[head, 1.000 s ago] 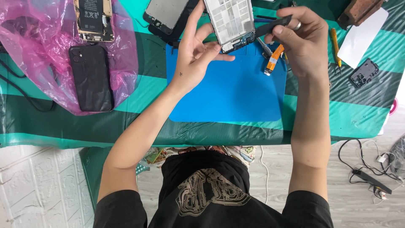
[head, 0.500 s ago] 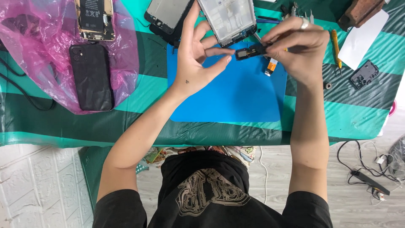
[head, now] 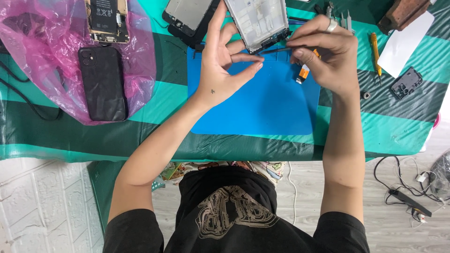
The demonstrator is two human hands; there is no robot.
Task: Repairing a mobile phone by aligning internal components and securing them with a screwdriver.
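Here we log one pale rectangular phone frame (head: 257,21), propped over the top edge of the blue silicone work mat (head: 262,107); our left hand (head: 225,65) pinches its lower corner, our right hand (head: 323,54) is closed on a thin dark prying tool (head: 276,48) touching that corner. Step, as we judge: prying a part loose. Next calls for a steady frame and light leverage

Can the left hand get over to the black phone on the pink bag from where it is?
Probably yes. The black phone lies face down, uncovered, on the pink bag, with nothing between it and the left hand. But that hand is steadying the phone frame and would have to let go.
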